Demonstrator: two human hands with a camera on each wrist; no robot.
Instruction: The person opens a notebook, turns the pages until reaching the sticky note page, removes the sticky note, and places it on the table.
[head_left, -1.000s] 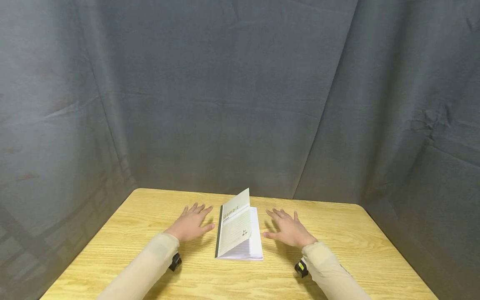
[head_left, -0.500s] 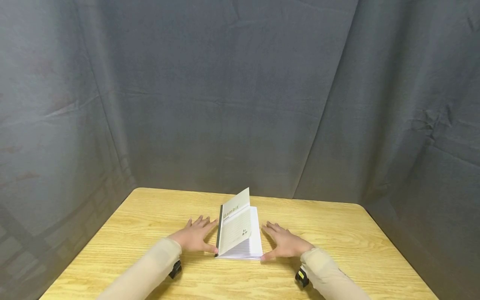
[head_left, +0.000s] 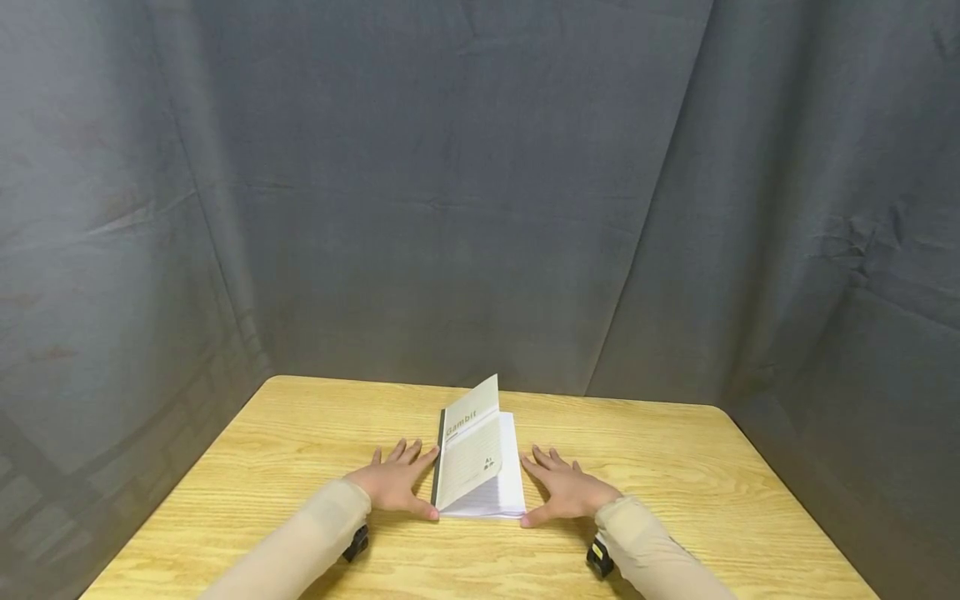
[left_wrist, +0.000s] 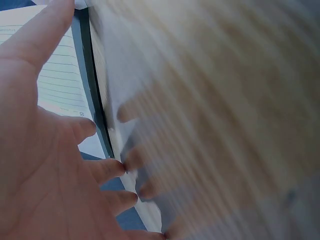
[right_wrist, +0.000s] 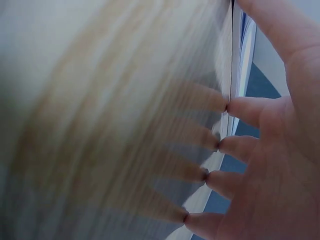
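A notebook (head_left: pixel 471 462) with a pale cover marked "Gambit" and a dark spine lies on the table, its front cover lifted at a slant over lined white pages. My left hand (head_left: pixel 396 483) is at its left side, fingers spread, thumb at the near end of the spine and index fingertip beside it. On the other side my right hand (head_left: pixel 567 490) is spread too, its thumb at the near right corner and index fingertip by the page edge. In the right wrist view, the fingertips (right_wrist: pixel 235 107) meet the tabletop beside the page edges.
The wooden table (head_left: pixel 675 467) has light grain and rounded far corners. Grey cloth (head_left: pixel 450 208) hangs behind it and along both sides. A small black device (head_left: pixel 598 557) is strapped under the right wrist, and another (head_left: pixel 356 543) under the left.
Both hands have come inward and nearer the body, from apart from the notebook to right at its sides. The notebook and its raised cover look almost unmoved.
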